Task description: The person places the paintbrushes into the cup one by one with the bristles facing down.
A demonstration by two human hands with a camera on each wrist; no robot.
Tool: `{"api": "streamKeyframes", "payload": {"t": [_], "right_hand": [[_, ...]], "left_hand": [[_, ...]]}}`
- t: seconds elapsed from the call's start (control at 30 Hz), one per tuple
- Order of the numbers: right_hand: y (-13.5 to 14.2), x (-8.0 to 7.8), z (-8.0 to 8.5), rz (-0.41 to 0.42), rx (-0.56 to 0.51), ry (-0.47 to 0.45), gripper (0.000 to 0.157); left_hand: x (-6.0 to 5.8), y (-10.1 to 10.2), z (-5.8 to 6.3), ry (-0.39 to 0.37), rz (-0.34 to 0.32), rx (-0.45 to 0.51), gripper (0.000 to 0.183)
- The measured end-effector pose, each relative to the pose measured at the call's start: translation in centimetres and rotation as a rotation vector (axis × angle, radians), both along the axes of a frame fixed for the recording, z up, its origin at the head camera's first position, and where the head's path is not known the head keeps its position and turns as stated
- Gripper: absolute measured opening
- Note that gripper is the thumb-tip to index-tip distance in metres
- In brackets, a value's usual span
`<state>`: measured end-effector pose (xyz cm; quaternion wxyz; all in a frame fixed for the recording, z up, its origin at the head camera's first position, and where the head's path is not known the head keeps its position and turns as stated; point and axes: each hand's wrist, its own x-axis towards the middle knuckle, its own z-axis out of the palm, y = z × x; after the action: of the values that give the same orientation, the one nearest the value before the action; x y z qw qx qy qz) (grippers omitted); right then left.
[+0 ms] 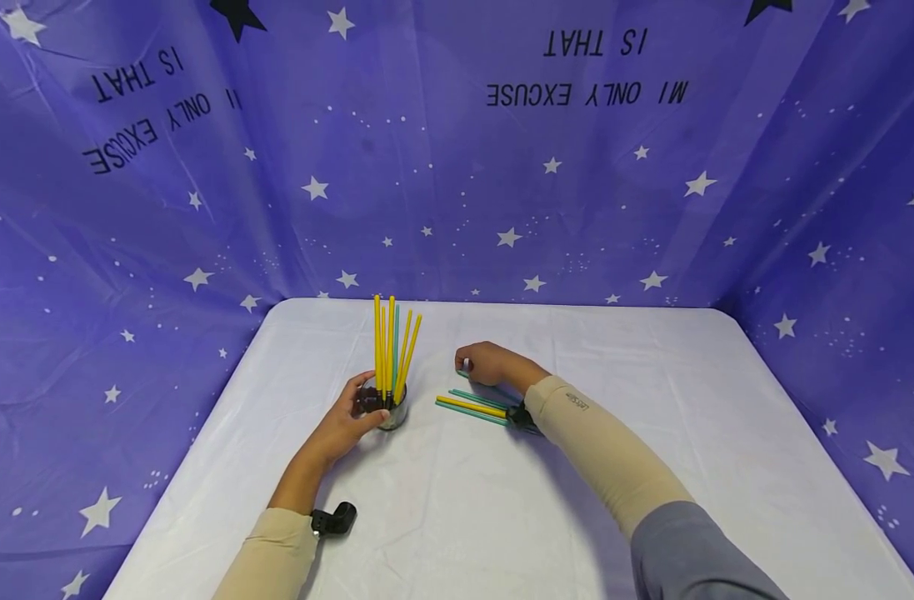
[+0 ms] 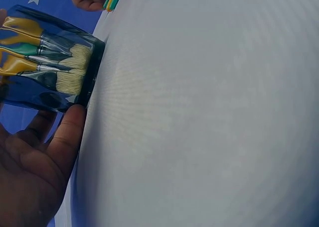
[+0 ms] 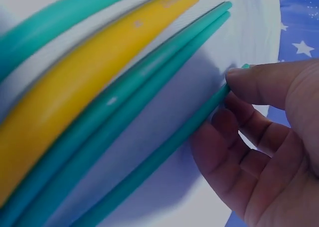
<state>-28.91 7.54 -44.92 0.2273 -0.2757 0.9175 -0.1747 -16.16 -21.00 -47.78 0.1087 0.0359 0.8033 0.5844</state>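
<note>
- At the left, my left hand [image 1: 344,429] curls round a clear glass [image 1: 394,417] on the white table [image 1: 457,508], thumb on its near side.
- Inside it, brushes [image 2: 75,80] stand bristles down, their yellow and green handles [image 1: 377,342] rising above the rim.
- To the right, loose yellow and green sticks [image 1: 471,407] lie on the table.
- Just beyond, on their far side, my right hand [image 1: 492,363] pinches a thin green stick [image 3: 162,148] between thumb and fingers.

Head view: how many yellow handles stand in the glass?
5 yellow handles in the glass: three left of the green handle, two right; others may be hidden.
</note>
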Motion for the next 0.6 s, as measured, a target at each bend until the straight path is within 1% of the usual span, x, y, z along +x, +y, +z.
{"api": "streamKeyframes", "payload": {"t": [0.3,0.47,0.6], "right_hand": [[-0.2,0.8,3.1,0.021,-0.033,0.032,0.029],[-0.3,0.7,4.1,0.057,-0.063,0.056,0.029],[-0.3,0.8,4.9,0.044,-0.116,0.039,0.026]], "left_hand": [[0.1,0.1,0.2,0.021,-0.009,0.011,0.079],[0.1,0.1,0.3,0.016,-0.001,0.0,0.079],[0.1,0.1,0.2,0.001,0.007,-0.016,0.079]]}}
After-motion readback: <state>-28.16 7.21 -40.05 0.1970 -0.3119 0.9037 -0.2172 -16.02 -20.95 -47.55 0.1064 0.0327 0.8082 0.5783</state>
